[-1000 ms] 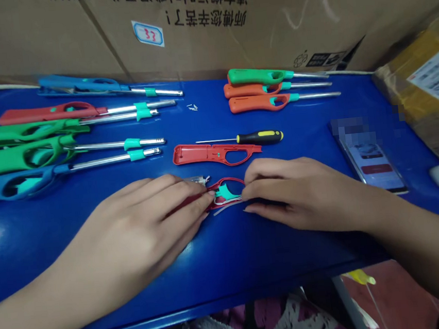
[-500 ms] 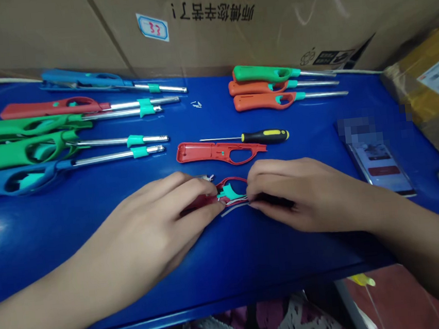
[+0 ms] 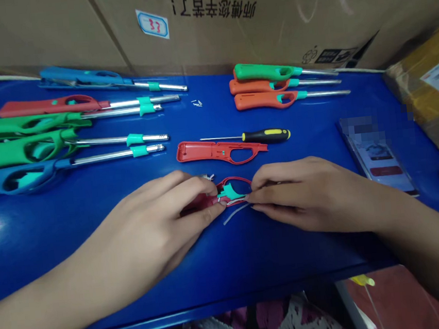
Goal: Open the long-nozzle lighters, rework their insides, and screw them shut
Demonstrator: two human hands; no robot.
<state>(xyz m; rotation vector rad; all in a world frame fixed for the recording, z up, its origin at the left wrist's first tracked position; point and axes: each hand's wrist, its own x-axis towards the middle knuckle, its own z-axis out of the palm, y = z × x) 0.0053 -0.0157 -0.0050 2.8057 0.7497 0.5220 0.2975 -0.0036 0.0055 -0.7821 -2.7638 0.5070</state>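
Note:
Low over the blue table, a red lighter half-shell (image 3: 235,179) lies between my hands, with a teal trigger (image 3: 231,191) and thin pale wires (image 3: 235,200) in it. My left hand (image 3: 165,211) is closed around the shell's left end and covers most of it. At the other end, the fingers of my right hand (image 3: 304,195) are pinched together by the wires and the rim of the shell. A thin clear tube (image 3: 234,214) sticks out below, near my right fingertips. Just beyond lies the matching red half-shell (image 3: 214,152), its inside facing up.
A black and yellow screwdriver (image 3: 267,135) lies behind the loose shell, tiny screws (image 3: 197,103) farther back. Several long lighters (image 3: 43,148) lie left, three more (image 3: 265,99) at back right. A phone (image 3: 378,162) lies right; a cardboard box (image 3: 207,41) stands behind.
My right fingers have shifted slightly at the wires, and the clear tube's free end now hangs lower, more apart from the shell. My left hand stays in place.

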